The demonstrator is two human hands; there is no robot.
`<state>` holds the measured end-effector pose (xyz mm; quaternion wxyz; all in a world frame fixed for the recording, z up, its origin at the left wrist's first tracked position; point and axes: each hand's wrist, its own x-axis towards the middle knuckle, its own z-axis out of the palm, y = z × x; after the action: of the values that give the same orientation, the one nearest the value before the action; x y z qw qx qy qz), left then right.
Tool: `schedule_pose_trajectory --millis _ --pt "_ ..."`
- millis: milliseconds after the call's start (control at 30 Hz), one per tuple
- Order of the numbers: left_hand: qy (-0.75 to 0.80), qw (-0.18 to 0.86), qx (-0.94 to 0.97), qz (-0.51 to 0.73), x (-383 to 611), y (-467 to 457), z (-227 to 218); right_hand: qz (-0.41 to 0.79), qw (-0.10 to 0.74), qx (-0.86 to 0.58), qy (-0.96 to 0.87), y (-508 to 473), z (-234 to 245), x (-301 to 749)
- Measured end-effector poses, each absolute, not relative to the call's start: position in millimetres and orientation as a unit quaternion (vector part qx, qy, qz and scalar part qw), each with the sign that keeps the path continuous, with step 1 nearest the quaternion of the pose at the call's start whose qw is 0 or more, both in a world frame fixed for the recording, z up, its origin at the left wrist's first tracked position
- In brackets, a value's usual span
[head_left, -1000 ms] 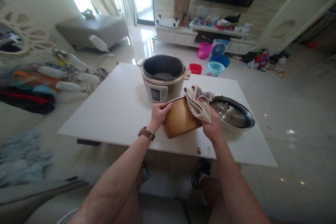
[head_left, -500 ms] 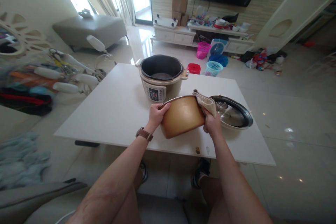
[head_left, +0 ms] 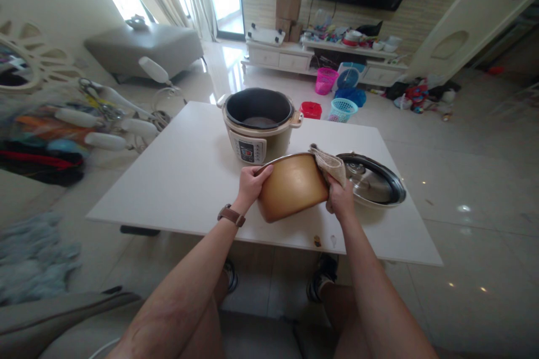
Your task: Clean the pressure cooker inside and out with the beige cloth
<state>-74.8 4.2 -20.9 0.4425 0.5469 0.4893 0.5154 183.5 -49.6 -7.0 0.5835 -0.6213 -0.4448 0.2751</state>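
"Left hand [head_left: 251, 185] grips the pot [head_left: 292, 186] at nine o'clock, thumb outside; the right hand [head_left: 340, 197] clutches a cloth [head_left: 332, 166] against its three o'clock side."

"How does the pot look?"

"Golden-brown, smooth, darker round the base, and tilted over the white table [head_left: 189, 179], with the cooker [head_left: 275, 140] at its eleven o'clock."

"What differs from a second ago?"

"The cloth, then bunched across more of the wall, now sits folded at two o'clock, so more gold shows."
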Motion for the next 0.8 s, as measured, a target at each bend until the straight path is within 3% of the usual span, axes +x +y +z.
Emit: schedule_pose_trajectory --millis 800 --pt "0.478 0.444 0.558 0.513 -87 11 -43 0.250 0.595 -0.623 -0.441 -47 -11 185"
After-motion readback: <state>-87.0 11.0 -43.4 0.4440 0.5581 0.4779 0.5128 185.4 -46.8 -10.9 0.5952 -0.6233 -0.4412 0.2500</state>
